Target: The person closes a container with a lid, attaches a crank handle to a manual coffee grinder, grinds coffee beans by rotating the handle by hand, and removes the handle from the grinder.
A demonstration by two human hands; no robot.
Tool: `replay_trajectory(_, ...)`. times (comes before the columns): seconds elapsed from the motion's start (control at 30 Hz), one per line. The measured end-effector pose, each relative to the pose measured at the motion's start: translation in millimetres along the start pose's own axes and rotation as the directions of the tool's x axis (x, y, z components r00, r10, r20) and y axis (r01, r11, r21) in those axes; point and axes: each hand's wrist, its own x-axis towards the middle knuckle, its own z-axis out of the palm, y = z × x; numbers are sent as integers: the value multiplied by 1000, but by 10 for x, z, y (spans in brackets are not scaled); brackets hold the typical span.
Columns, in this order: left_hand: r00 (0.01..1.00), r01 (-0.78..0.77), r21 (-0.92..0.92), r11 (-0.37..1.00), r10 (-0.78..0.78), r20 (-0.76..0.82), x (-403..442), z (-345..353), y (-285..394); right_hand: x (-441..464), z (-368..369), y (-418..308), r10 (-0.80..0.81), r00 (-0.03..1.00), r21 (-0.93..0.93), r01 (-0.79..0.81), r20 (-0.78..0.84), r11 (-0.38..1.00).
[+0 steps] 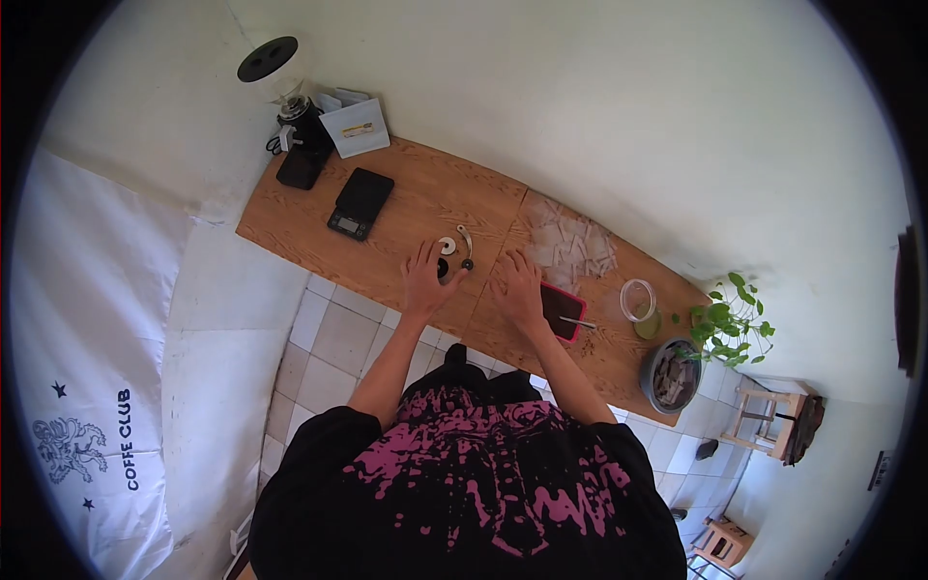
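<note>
My left hand (pixel 423 282) rests low over the wooden table with its fingers apart. Between its thumb and fingers is a small black round part (pixel 443 268); I cannot tell if they touch it. Just beyond the fingertips lies a pale metal ring-shaped disc (pixel 448 246). A curved metal crank handle (pixel 464 239) with a black knob lies by the thumb. My right hand (pixel 519 292) is spread, palm down, at the table beside a pink-red tray (pixel 584 309) holding dark brown grounds. A spoon-like metal utensil (pixel 577 323) lies across that tray.
Left on the table (pixel 425 169) are a black digital scale (pixel 362 203), an electric coffee grinder (pixel 302 126) and a white pouch (pixel 356 128). Several sachets (pixel 572 242) are spread at right, near a clear tub (pixel 638 300), a grey bucket (pixel 650 372) and a plant (pixel 737 319).
</note>
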Motion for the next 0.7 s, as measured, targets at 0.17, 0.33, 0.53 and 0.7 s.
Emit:
replay_trajectory(0.17,994,-56,94,994,46,101,61,-59,237,-102,-210,11,39,996,-47,-43,-79,998)
replay_trajectory(0.33,989,-126,85,988,119,88,54,94,460,-258,-405,135,37,987,-51,-46,-155,998)
replay_trajectory(0.53,972,-203,68,977,192,134,59,314,788,-475,-637,366,89,974,-92,-110,-210,990)
replay_trajectory(0.7,959,-198,-33,980,201,201,21,480,1135,-656,-894,525,131,957,-107,-163,-261,981)
